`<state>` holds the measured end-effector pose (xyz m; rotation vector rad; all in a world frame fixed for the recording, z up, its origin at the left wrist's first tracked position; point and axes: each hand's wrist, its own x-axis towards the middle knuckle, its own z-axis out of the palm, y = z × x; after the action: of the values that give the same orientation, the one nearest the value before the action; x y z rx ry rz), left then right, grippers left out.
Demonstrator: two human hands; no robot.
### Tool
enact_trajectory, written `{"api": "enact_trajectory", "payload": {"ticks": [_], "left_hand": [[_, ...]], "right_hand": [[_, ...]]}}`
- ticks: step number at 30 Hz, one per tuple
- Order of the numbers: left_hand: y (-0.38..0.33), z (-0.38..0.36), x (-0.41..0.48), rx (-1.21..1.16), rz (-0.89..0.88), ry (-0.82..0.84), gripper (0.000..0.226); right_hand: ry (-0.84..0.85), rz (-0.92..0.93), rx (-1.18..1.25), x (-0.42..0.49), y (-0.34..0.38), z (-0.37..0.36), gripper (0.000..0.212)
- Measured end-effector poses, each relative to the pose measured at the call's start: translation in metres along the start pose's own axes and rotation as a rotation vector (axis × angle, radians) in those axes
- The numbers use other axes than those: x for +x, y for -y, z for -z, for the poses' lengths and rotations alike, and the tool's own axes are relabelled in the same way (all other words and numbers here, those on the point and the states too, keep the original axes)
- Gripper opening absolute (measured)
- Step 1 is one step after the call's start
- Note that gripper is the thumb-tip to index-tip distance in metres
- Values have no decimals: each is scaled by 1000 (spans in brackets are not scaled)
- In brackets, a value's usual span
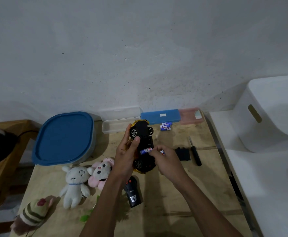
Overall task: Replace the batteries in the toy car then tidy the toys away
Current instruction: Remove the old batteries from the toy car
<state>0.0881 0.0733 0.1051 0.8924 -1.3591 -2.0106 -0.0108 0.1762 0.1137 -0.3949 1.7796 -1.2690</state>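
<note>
Left hand (125,152) grips the upturned toy car (143,146); right hand (165,159) pinches a battery (145,150) lying crosswise over the car's underside.

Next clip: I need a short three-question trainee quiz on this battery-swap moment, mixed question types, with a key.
1. True or false: the toy car is held upside down, wheels facing the camera.
2. Which hand steadies the car: A) left hand B) right hand C) neither?
3. Fill in: the black battery cover lies on the table beside the ____.

Key
1. True. Its black underside and wheels show.
2. A. The right hand works a battery at the open compartment and seems to hold another.
3. Screwdriver, just right of the cover. Spare batteries lie by the blue case.
</note>
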Motion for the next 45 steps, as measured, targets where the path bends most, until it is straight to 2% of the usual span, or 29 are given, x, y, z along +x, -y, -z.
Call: {"api": "enact_trajectory", "payload": {"ticks": [8, 14, 20, 25, 27, 29, 33, 37, 40, 45], "left_hand": [[-2, 3, 0, -137, 59, 25, 58], [-5, 3, 2, -161, 56, 27, 54], [-7, 3, 0, -176, 54, 38, 53], [-8, 6, -4, -190, 97, 53, 50], [-10, 8, -6, -180, 100, 64, 47], [-13, 10, -8, -175, 100, 61, 44], [-18, 19, -10, -224, 123, 76, 40], [-19, 31, -13, -294, 179, 109, 38], [-20, 36, -15, -310, 276, 118, 54], [-13, 35, -19, -319, 369, 122, 58]], "right_hand": [[-17, 146, -117, 2, -4, 14, 25], [-122, 283, -165, -3, -15, 12, 40], [-173, 330, -80, -7, -10, 7, 20], [-28, 319, 28, -17, 5, 0, 18], [-72, 260, 151, -18, 10, -3, 19], [-124, 126, 299, -19, 15, -3, 22], [-45, -13, 631, -20, 16, 6, 13], [-9, -86, 748, -23, 10, 9, 17], [37, -159, 827, -32, 5, 7, 11], [-36, -232, 823, -50, -10, 7, 22]]}}
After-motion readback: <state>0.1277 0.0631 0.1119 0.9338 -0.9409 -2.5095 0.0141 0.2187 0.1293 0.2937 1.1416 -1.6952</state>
